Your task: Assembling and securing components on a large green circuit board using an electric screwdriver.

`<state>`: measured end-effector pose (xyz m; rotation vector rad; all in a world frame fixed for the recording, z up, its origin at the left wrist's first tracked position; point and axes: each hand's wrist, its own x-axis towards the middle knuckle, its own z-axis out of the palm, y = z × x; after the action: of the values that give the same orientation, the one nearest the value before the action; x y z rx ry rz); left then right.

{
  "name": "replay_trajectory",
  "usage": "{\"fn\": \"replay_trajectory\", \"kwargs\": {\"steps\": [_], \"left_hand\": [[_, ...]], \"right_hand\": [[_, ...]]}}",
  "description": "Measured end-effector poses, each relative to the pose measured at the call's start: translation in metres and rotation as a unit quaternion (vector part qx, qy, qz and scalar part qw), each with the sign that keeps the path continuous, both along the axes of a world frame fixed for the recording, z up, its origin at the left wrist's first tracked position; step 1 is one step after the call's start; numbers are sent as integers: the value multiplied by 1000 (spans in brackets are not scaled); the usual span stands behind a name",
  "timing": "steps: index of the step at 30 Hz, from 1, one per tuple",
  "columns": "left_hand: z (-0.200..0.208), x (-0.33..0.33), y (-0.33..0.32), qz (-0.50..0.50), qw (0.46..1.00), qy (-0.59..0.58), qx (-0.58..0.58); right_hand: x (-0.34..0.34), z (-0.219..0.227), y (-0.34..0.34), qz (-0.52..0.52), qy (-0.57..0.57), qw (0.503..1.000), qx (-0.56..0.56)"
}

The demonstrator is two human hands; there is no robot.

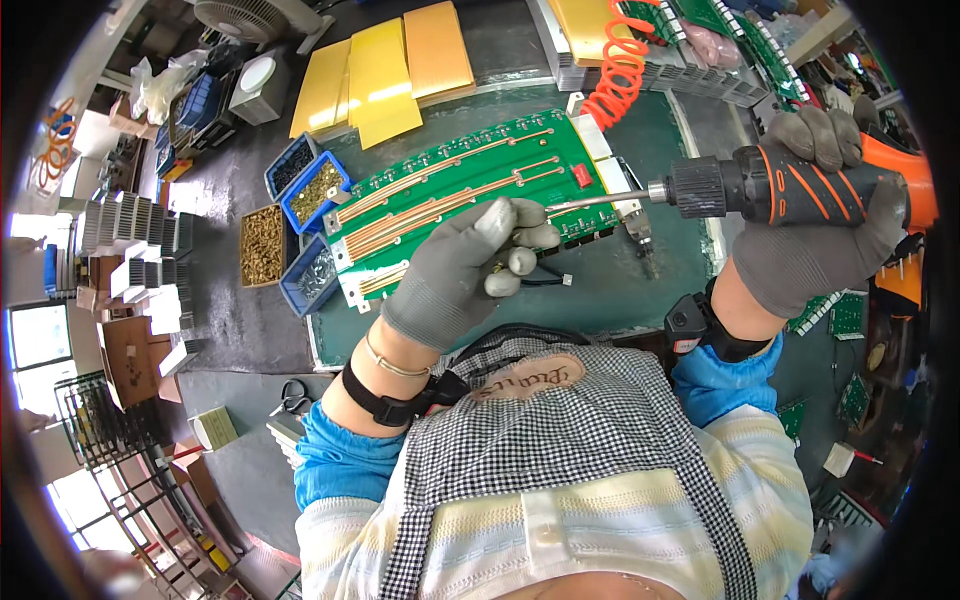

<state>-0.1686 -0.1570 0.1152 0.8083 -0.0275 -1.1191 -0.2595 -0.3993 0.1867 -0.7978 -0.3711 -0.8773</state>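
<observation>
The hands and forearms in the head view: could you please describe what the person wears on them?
Both the left hand and the right hand wear grey knitted gloves. Each wrist carries a black strap, and the right one bears a small black box with a red mark. A thin light band circles the left wrist. Bright blue sleeve covers sit over pale striped sleeves.

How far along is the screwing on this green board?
Done: cannot tell; no driven screws are clear on the green circuit board. In hand: the right hand grips the electric screwdriver, its bit level above the board, while the left hand pinches at the tip. Left: the bit is not yet down on the board; the blue bins of screws are full.
</observation>
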Motion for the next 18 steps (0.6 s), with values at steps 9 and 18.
{"fn": "replay_trajectory", "kwargs": {"steps": [9, 18], "left_hand": [[1, -6, -8, 51, 823, -523, 217], [0, -10, -9, 81, 717, -658, 214]], "right_hand": [[6, -8, 5, 0, 13, 1000, 5], [1, -6, 19, -3, 41, 999, 3]]}}
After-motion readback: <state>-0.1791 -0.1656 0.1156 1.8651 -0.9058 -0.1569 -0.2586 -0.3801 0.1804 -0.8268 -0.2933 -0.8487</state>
